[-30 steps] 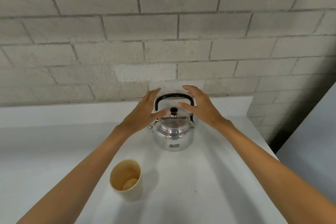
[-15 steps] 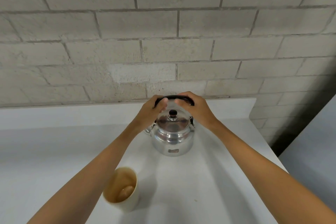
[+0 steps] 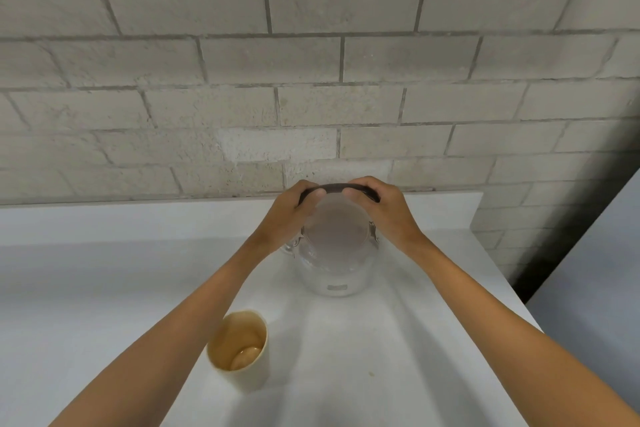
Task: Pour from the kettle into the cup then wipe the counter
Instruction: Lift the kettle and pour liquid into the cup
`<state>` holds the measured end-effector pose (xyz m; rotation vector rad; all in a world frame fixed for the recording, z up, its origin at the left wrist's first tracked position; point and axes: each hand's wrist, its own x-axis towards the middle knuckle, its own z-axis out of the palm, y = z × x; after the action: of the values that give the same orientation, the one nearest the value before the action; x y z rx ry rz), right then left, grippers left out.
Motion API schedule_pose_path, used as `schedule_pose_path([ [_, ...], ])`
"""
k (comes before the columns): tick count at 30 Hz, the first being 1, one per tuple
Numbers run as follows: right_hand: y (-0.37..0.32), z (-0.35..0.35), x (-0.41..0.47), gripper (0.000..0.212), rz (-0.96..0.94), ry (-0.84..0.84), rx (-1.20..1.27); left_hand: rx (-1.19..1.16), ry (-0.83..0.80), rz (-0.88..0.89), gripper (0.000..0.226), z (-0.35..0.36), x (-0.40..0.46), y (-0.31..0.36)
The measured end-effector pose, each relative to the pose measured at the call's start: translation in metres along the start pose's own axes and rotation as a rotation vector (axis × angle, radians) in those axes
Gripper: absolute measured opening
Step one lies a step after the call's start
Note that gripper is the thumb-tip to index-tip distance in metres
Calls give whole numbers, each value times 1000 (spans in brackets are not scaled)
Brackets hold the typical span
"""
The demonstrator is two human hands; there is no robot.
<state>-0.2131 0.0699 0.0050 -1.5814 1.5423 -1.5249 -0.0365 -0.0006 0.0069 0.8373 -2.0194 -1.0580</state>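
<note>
Both your hands, left (image 3: 289,215) and right (image 3: 388,215), have their fingers (image 3: 356,191) curled tight around the one kettle's (image 3: 334,253) black handle (image 3: 337,188), the blurred kettle body just below them on the counter (image 3: 398,340), and one cup (image 3: 240,350) standing apart, nearer you.
</note>
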Motion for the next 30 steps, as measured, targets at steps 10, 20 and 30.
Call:
schedule_pose_path([
  [10, -57, -26, -29, 6, -31, 24, -29, -16, 14, 55, 14, -3, -30, 52],
  [20, -104, -35, -76, 4, -74, 26, -51, -16, 8, 42, 24, -9, -85, 94],
  [30, -119, -23, -107, 18, -114, -59, -159, 74, -83, 10, 59, -35, -140, 75],
])
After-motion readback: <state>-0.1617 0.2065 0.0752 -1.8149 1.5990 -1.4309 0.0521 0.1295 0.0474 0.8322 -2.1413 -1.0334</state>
